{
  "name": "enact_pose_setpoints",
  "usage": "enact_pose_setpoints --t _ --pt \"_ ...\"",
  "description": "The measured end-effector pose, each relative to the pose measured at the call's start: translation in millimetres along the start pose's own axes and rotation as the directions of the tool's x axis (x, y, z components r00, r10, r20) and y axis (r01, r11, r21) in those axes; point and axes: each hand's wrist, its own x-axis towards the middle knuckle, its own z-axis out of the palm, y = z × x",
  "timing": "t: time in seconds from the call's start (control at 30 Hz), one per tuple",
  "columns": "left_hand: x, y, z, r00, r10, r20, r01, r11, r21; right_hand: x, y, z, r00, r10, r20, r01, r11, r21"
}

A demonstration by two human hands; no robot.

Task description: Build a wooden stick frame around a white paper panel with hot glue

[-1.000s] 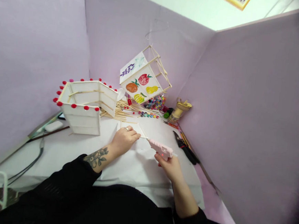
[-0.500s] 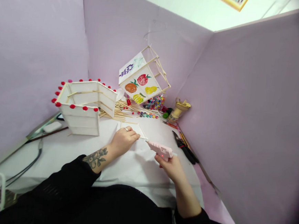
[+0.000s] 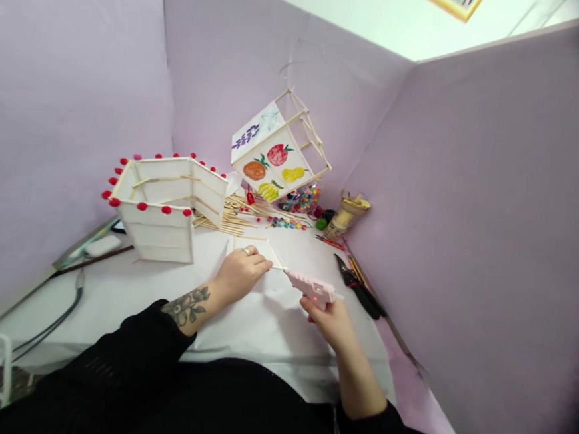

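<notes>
My right hand [image 3: 329, 318] is wrapped round a pale pink glue gun [image 3: 311, 287] with a small red light on it. Its nozzle points left and meets, or nearly meets, the near right corner of a small stick frame [image 3: 275, 255] with white backing. My left hand [image 3: 245, 272], with a ring on one finger, has its fingers closed on the near edge of that frame, which lies on the white-covered table [image 3: 260, 335]. The hand hides much of the frame's left part.
Left stands a white panelled lantern [image 3: 160, 233] edged with red pompoms. A fruit-painted lantern [image 3: 279, 156] hangs at the back. Beneath lie thin sticks [image 3: 232, 216] and beads [image 3: 286, 223]. Pruning shears [image 3: 357, 286] lie right, near a cup-like holder [image 3: 344, 216]. Lilac walls enclose the table.
The glue gun's nozzle has come slightly closer to the frame's corner. My left hand keeps its hold almost unchanged.
</notes>
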Motion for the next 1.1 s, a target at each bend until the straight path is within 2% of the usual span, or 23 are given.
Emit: enact_pose_setpoints --t 0.3,0.53,0.87,1.1 --pt "0.3 0.1 0.3 1.000 0.002 -0.013 -0.002 1.000 0.006 -2.0 -4.0 0.4 1.000 0.005 -0.022 -0.004 1.000 0.017" --pt "-0.5 2.0 2.5 1.000 0.032 0.002 -0.031 0.999 -0.022 -1.1 -3.5 -3.5 0.995 0.036 -0.092 -0.035 0.999 0.010" --pt "0.0 -0.5 0.1 1.000 -0.004 -0.004 0.004 1.000 0.001 -8.3 -8.1 -2.9 1.000 0.013 -0.003 -0.013 1.000 0.000" --pt "0.3 0.5 -0.8 1.000 -0.010 0.009 0.010 1.000 -0.010 -2.9 -1.9 -0.1 0.998 -0.001 -0.063 0.001 1.000 -0.002"
